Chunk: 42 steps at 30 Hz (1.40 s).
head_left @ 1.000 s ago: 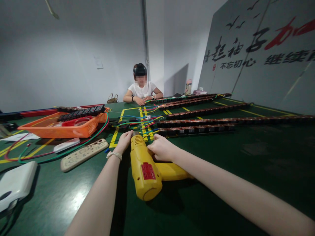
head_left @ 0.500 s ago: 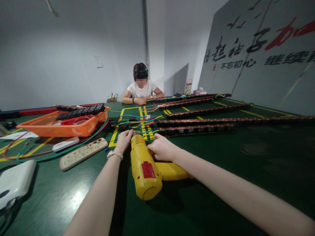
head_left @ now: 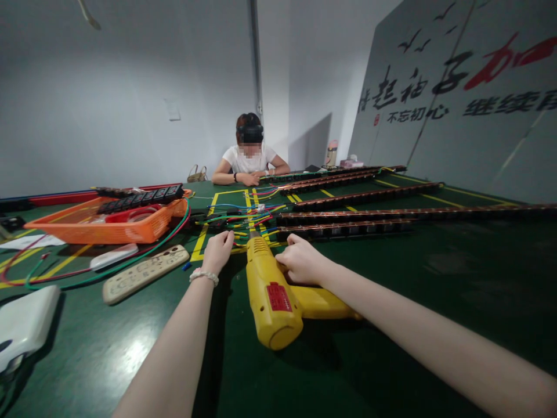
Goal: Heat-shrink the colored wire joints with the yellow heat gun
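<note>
A yellow electric screwdriver lies on its side on the green table, nose pointing away toward a tangle of coloured wires. My right hand is wrapped round the tool near its grip. My left hand, with a bead bracelet at the wrist, rests curled just left of the tool's nose at the near ends of the wires; what its fingertips pinch is hidden. Long dark strips with copper rails run off to the right from the wires.
An orange basket carrying black socket strips stands at the left, with a beige socket plate, a small white part and a white box nearer me. A person in white sits across the table. A lettered board leans at right.
The screwdriver has shifted to the right and a little forward with my right hand. My left hand has stayed by the wire ends.
</note>
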{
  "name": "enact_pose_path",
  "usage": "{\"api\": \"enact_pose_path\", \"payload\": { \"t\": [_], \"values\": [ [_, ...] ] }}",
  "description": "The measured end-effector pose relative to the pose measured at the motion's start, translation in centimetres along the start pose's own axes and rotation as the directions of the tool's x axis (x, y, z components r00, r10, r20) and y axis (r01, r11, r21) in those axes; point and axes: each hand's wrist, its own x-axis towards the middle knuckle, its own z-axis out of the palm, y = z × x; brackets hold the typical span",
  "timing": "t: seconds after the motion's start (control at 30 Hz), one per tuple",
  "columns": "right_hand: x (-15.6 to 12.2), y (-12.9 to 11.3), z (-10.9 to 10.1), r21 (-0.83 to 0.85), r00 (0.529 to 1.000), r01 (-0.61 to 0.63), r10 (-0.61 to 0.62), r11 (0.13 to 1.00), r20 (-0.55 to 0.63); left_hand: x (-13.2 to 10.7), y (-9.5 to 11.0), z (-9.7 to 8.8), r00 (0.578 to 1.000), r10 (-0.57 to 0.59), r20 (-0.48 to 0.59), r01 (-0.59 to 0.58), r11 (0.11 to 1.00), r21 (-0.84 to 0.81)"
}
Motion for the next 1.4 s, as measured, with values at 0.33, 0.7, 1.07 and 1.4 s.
{"api": "enact_pose_path", "payload": {
  "t": [0.33, 0.7, 1.07, 1.4],
  "values": [
    [-3.2, 2.4, 0.1, -0.036, 0.993, -0.117, 0.118, 0.992, 0.009, -0.2, 0.3, -0.2, 0.999, -0.04, 0.016, 0.04, 0.999, -0.008],
    [-4.1, 2.9, 0.0, -0.085, 0.991, -0.131, 0.133, 0.988, 0.018, -0.2, 0.4, -0.2, 0.999, -0.041, 0.014, 0.042, 0.998, -0.045],
    [-3.8, 2.3, -0.4, -0.123, 0.993, -0.095, 0.103, 0.988, 0.065, -0.3, 0.4, -0.2, 1.0, -0.025, 0.011, 0.026, 0.999, -0.032],
    [-1.5, 1.2, -0.4, -0.095, 0.995, -0.05, 0.057, 0.994, 0.08, -0.1, 0.0, 0.0, 1.0, -0.022, 0.004, 0.022, 0.999, -0.032]
  ]
}}
